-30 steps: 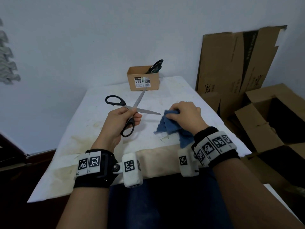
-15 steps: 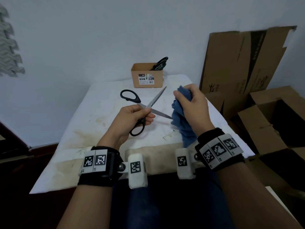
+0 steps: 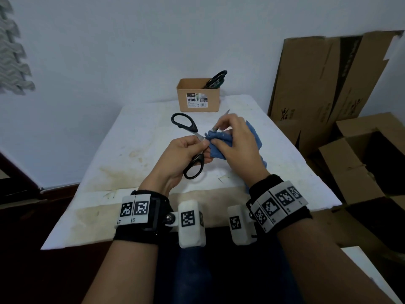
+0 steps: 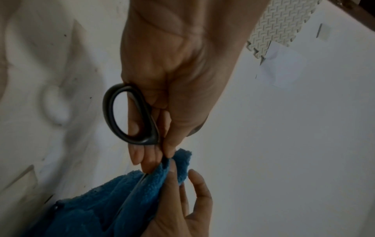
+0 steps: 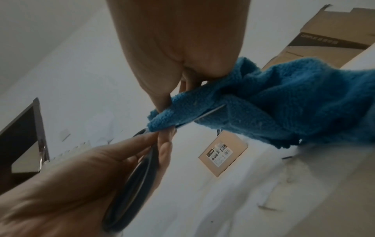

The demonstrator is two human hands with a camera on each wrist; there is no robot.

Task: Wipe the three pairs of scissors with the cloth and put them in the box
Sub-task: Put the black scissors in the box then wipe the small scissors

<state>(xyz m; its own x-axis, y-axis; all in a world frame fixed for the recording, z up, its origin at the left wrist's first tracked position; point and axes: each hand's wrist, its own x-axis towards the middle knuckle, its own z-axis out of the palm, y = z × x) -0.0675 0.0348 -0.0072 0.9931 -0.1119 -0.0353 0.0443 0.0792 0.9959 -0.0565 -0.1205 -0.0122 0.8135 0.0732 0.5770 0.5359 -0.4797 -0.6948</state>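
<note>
Since a moment ago the right hand (image 3: 237,148) has brought the blue cloth (image 3: 219,143) onto a blade, fingers pinching it there. The left hand (image 3: 182,154) grips the open scissors (image 3: 192,148) at the pivot, above the worktop (image 3: 135,150). Stiff, sharp steel: best held by the handles.

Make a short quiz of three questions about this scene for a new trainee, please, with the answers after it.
1. True or false: the blades of the scissors in the left hand are spread apart.
2. What does the right hand press around one blade? A) paper B) blue cloth C) tape
3. Fill in: the small box at the far end of the table already holds ____.

Key
1. True: one handle loop points away, the other sits by the palm.
2. B.
3. Scissors: dark handles stick out at its right side; how many cannot be told.
</note>
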